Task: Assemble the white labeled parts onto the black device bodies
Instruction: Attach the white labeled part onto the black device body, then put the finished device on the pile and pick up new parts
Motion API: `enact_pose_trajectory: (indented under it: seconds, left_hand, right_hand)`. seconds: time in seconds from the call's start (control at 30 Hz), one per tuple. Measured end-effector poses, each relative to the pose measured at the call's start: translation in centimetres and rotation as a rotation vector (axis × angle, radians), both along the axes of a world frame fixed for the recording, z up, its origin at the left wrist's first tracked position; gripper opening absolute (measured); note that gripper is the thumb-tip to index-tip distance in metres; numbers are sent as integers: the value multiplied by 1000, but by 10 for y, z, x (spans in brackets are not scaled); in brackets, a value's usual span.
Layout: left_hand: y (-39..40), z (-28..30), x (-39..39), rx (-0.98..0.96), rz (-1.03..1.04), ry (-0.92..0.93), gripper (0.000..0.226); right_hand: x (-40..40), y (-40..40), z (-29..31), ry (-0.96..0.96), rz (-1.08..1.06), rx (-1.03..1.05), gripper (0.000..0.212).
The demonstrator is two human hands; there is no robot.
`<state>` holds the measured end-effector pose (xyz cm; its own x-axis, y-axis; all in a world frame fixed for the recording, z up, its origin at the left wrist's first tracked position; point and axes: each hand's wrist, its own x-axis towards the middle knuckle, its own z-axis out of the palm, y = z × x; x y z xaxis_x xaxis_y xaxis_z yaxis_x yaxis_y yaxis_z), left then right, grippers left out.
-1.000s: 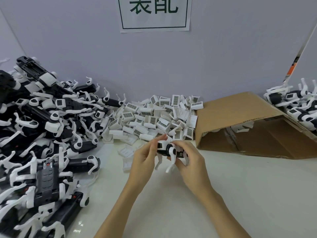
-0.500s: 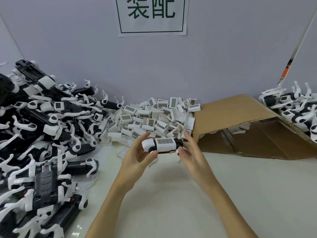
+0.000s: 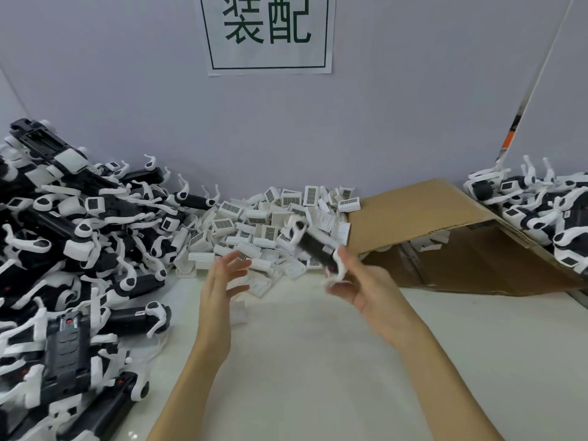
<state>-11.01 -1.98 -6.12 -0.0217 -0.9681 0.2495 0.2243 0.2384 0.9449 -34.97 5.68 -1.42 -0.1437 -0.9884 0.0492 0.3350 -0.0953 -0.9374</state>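
One end of a black cylindrical device body with white curved clips is gripped by the fingers of the right hand, tilted above the glossy white counter. The left hand is held empty, fingers spread, before the heap of small white barcode-labelled plastic parts.

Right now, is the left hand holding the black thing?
No, the left hand is open and empty, while the right hand holds the black device by one end.
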Motion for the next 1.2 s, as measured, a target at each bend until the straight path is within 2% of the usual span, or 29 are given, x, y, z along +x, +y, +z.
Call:
enact_pose_trajectory:
  seconds: [0.07,0.1,0.17,0.2,0.27,0.3,0.37,0.43,0.5,0.6,0.63,0.7,0.77,0.9,0.97,1.07,1.2]
  left_hand:
    - [-3,2,4,61,41,93,67]
    - [-3,3,5,85,44,114,68]
    - [-3,2,5,109,67,103,65]
    - [-3,1,5,111,94,70,60]
    - [-4,-1,4,96,170,-31,42]
    - [-4,-2,4,80,207,-98,33]
    - [-5,-5,4,26,269,-257,19]
    - [-5,-8,7,-47,365,-480,8]
    - [-2,-9,12,-115,507,-755,27]
    - [-1,-3,29,-134,740,-1157,59]
    - [-2,-1,35,-82,809,-1278,62]
    - [-2,6,41,38,883,-1413,52]
    - [0,10,42,166,860,-1500,45]
    - [-2,2,39,368,659,-1814,49]
    - [-1,0,40,370,601,-1900,42]
    - [3,5,32,279,561,-1926,35]
    - [8,2,11,42,557,-1730,34]
  right_hand:
    - [-17,-9,33,-245,-93,-107,44]
    - [-28,-12,51,-363,-124,-189,47]
    - [-55,-18,81,-568,-131,-344,77]
    - [-65,-18,90,-607,-122,-362,92]
    - [-69,-18,90,-505,-93,-302,107]
    - [-63,-20,82,-413,-58,-261,101]
    - [-40,-24,55,-304,5,-196,70]
    - [-13,-22,21,-299,41,-97,49]
    - [15,-19,-10,-297,79,9,40]
    - [46,-17,-39,-230,118,109,41]
    - [53,-17,-45,-214,118,132,43]
    - [61,-16,-50,-184,120,165,41]
    - [62,-14,-52,-164,141,176,34]
    - [59,-16,-52,-134,145,174,30]
    - [57,-16,-53,-119,144,173,28]
    - [57,-17,-54,-117,133,193,27]
    - [57,-16,-52,-144,124,229,27]
